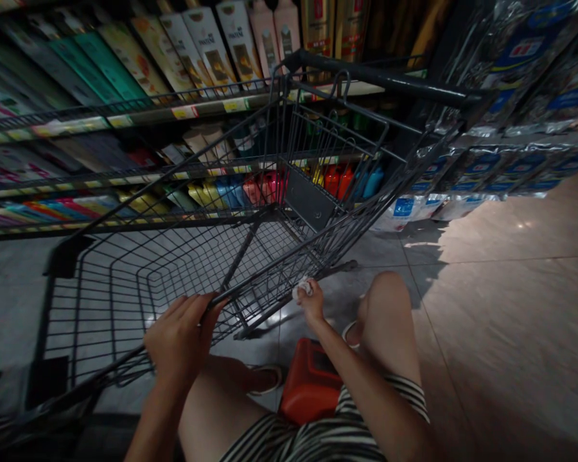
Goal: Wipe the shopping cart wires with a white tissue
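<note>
A dark wire shopping cart (264, 282) stands right in front of me, its basket unloaded and its handle at the upper right. My left hand (180, 333) is closed round the top rim on the cart's near side. Lower down, against the cart's side wires, my right hand (312, 301) grips a crumpled white wipe (302, 289); whether it is cloth or paper I cannot tell. Between my legs sits an orange-red plastic seat or box (311, 382), partly hidden by my clothes and right forearm.
Behind the cart runs a shelf (139, 115) with rows of shampoo bottles (212, 45) and price tags. Silvery plastic packs (481, 167) hang at the right. Grey tiled floor (510, 308) stretches to my right, and one cart wheel (349, 264) rests near my right knee.
</note>
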`<state>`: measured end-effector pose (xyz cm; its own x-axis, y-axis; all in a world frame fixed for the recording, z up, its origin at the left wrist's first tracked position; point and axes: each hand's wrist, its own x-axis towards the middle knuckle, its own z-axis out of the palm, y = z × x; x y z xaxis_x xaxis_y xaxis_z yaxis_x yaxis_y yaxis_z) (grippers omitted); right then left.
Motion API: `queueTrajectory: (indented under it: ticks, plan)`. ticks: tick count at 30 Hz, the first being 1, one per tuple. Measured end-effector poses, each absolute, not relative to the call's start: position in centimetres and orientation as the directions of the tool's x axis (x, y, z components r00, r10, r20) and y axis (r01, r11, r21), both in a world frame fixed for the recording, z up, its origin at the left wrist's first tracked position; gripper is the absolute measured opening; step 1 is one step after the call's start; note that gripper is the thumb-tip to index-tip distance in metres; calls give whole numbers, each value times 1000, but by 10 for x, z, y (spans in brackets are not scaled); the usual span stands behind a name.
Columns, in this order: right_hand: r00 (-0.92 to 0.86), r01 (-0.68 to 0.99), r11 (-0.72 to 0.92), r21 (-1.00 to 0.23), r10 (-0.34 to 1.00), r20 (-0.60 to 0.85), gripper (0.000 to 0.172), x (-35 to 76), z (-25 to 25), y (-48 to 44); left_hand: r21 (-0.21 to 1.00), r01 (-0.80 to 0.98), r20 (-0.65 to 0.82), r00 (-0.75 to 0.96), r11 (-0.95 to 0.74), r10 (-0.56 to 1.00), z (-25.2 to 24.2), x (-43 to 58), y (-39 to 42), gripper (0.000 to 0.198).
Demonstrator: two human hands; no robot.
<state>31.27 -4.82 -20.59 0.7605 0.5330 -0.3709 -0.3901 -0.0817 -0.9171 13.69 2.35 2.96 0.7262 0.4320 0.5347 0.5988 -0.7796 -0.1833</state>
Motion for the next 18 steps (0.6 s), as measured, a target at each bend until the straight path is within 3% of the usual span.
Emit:
queueTrajectory:
  ticks: [7,12,18]
  plan:
    - [572,-498,-166,-851,675,-466,23,297,-199,-61,-148,584,572,709,-798,413,31,146,19,20]
    - [758,-469,-155,-870,434,-486,27,327,-212,-75,-147,592,579,701,-793,416,30,151,15,23]
    - [934,-232,-106,-967,255,-252,28,366,-219,-62,-100,621,583,670,-778,460,29,153,11,24]
